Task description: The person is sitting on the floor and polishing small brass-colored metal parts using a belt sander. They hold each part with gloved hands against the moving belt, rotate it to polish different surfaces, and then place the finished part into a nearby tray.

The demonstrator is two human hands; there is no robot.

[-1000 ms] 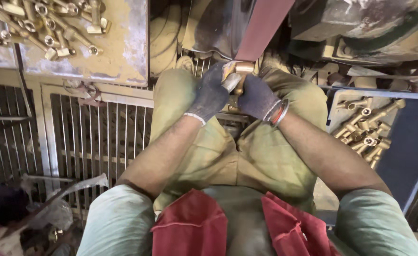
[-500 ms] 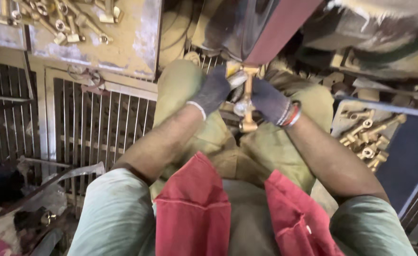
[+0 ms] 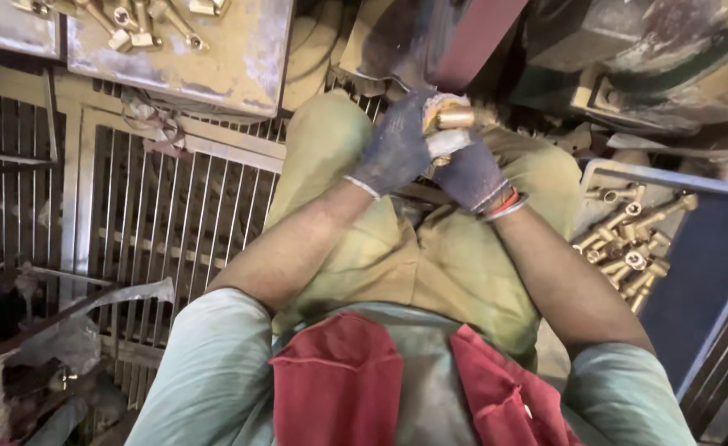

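A brass fitting (image 3: 450, 120) is held up against a dark red sanding belt (image 3: 478, 37) of a machine above my knees. My left hand (image 3: 397, 149), in a dark grey glove, grips the fitting from the left. In a matching glove, my right hand (image 3: 471, 173) holds it from below and to the right; coloured bands circle that wrist. Most of the fitting is hidden by the fingers, only one short brass end shows. I sit with olive trousers and a red cloth across my chest.
A blue tray (image 3: 702, 272) at the right holds several brass fittings (image 3: 632, 244). A yellowed metal tray (image 3: 215, 58) at the top left carries more brass fittings (image 3: 141, 16). A metal floor grate (image 3: 132, 215) lies left of my legs, with plastic scraps (image 3: 66, 330) at the lower left.
Half a second ago the fitting hung lower with its long stem showing between my hands. Both hands have since raised it back to the belt, and the view has shifted slightly.
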